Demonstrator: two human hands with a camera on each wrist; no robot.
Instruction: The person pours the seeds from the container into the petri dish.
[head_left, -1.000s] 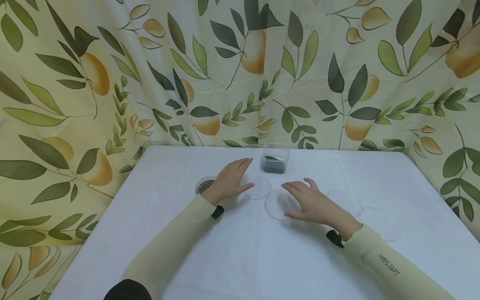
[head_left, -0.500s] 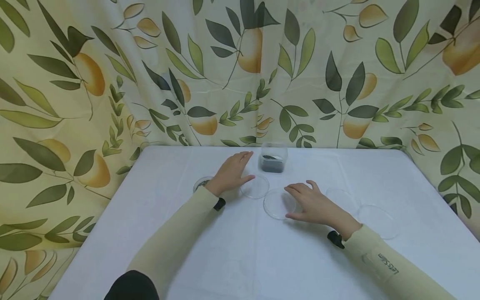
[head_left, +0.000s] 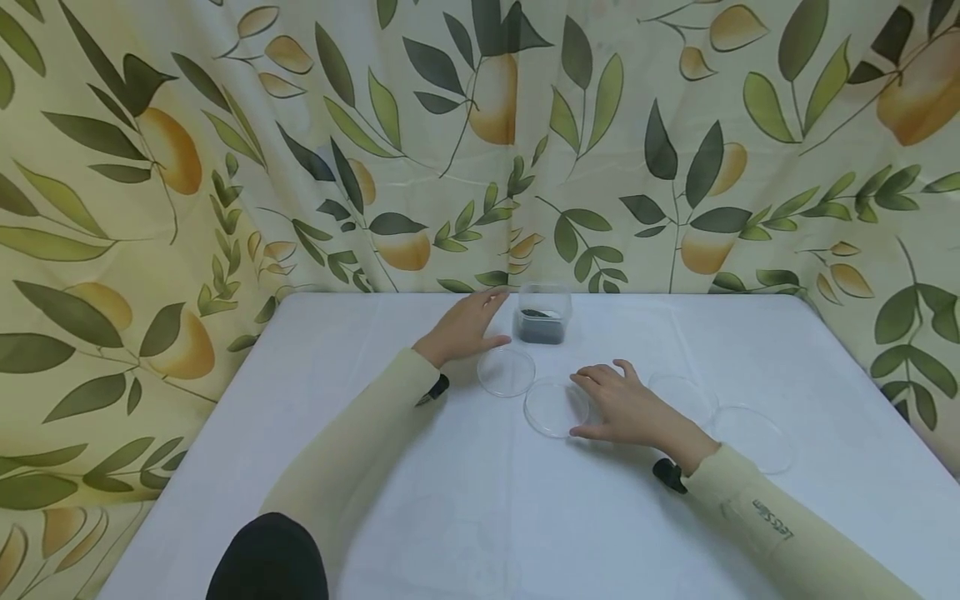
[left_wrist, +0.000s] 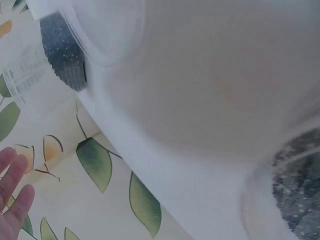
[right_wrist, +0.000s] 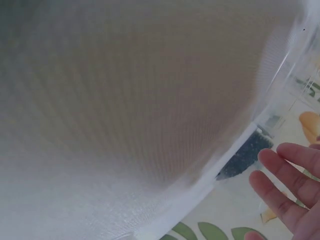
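My left hand (head_left: 463,327), fingers extended, hovers just left of a clear plastic box (head_left: 542,321) half filled with dark speckled granules. The left wrist view shows a gap between its fingers (left_wrist: 17,205) and the box (left_wrist: 62,52). A clear round dish (head_left: 507,372) lies below that hand. My right hand (head_left: 630,408), fingers spread and bent slightly, is at the right edge of another clear round dish (head_left: 553,408); whether it touches the dish I cannot tell. A round dish with dark flaky contents (left_wrist: 302,185) shows in the left wrist view, hidden by my left arm in the head view.
Two more clear discs, one behind the right wrist (head_left: 684,398) and one further right (head_left: 753,440), lie on the white-covered table (head_left: 450,517). A leaf-and-fruit patterned curtain (head_left: 615,167) hangs along the table's back edge.
My left hand has moved forward toward the box, and its arm now covers the dish with dark contents. My right hand has barely moved.
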